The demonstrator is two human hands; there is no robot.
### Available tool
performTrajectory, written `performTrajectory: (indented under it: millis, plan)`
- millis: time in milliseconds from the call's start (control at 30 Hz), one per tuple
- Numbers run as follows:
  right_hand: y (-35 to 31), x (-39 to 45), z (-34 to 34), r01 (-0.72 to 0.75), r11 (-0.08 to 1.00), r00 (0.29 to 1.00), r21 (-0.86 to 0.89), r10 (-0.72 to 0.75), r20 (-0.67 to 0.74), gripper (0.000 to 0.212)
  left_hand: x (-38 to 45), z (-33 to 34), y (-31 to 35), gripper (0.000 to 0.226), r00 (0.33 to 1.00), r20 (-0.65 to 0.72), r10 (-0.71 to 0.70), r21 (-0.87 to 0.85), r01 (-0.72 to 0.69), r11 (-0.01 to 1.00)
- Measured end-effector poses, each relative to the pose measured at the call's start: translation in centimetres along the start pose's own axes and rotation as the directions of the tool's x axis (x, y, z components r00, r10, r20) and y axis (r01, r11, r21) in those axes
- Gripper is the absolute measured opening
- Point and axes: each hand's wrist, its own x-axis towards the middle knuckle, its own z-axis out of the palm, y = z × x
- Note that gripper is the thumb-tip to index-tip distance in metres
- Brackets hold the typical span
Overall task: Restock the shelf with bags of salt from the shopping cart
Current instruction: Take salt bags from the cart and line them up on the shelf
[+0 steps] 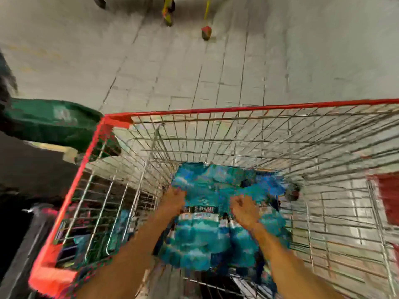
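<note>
Blue and teal bags of salt (207, 231) lie piled in the bottom of a wire shopping cart with a red rim (216, 110). Both my arms reach down into the cart. My left hand (174, 198) grips the left edge of the top bag, fingers curled on it. My right hand (243, 209) lies on the right part of the same bag with fingers curled; the picture is blurred, so its hold is unclear. The shelf is out of view.
A green basket or bin (54, 121) sits left of the cart, against its rim. Dark fixtures fill the left edge. Grey tiled floor (194, 61) stretches ahead, with another cart's wheels and yellow frame (168, 11) at the top.
</note>
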Motion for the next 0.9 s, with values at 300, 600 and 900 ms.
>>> performTrajectory:
  millis: [300, 600, 900]
  plan:
    - [4.7, 12.3, 5.0, -0.019, 0.947, 0.995, -0.320, -0.015, -0.104, 0.055, 16.8, 4.8, -3.0, 0.043, 1.000, 0.009, 0.007, 0.300, -0.009, 0.954]
    - [4.9, 24.1, 5.5, -0.284, 0.948, 0.923, -0.140, 0.231, -0.307, 0.069, 22.6, 6.2, -4.8, 0.070, 0.998, -0.038, -0.059, 0.439, 0.070, 0.896]
    - [4.6, 23.1, 5.8, -0.292, 0.956, 0.946, -0.002, 0.289, -0.144, 0.065, 20.8, 6.8, -2.0, 0.047, 0.958, 0.028, -0.286, -0.267, 0.283, 0.921]
